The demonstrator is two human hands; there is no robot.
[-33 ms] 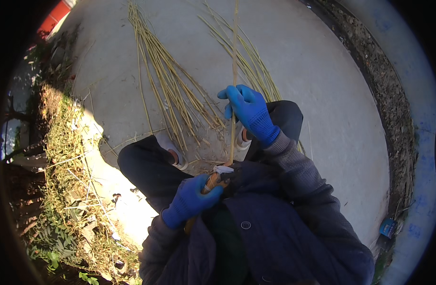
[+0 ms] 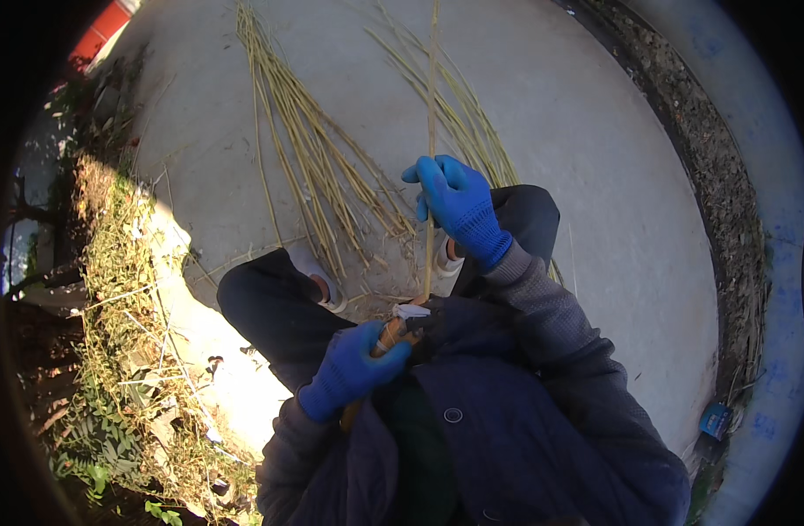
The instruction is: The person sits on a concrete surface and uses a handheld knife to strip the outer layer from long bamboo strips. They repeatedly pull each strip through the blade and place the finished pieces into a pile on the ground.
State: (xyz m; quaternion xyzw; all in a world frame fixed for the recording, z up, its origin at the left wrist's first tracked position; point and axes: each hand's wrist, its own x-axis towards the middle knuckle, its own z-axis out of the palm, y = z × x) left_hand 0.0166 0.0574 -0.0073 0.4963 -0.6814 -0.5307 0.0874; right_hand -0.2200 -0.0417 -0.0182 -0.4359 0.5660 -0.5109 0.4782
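Observation:
My right hand point(image 2: 457, 203), in a blue knitted glove, is closed around a long thin straw-coloured stick point(image 2: 432, 96). That stick runs away from me past the top of the view, and its near end reaches down to my lap. In the same kind of glove, my left hand point(image 2: 354, 364) grips a brown, rounded, wood-like piece point(image 2: 389, 337). A whitish strip point(image 2: 411, 311) shows at the far end of this piece, touching or close to the stick's near end. What lies under my left fingers is hidden.
Beyond my left knee, a bundle of similar sticks point(image 2: 301, 131) lies on the grey concrete floor point(image 2: 595, 175). More sticks point(image 2: 472, 123) lie beyond my right knee. Dry plants point(image 2: 121, 333) line the left side. A blue container point(image 2: 715, 420) stands at the right edge.
My right hand and the stick have shifted very slightly to the left. My left hand stays where it was.

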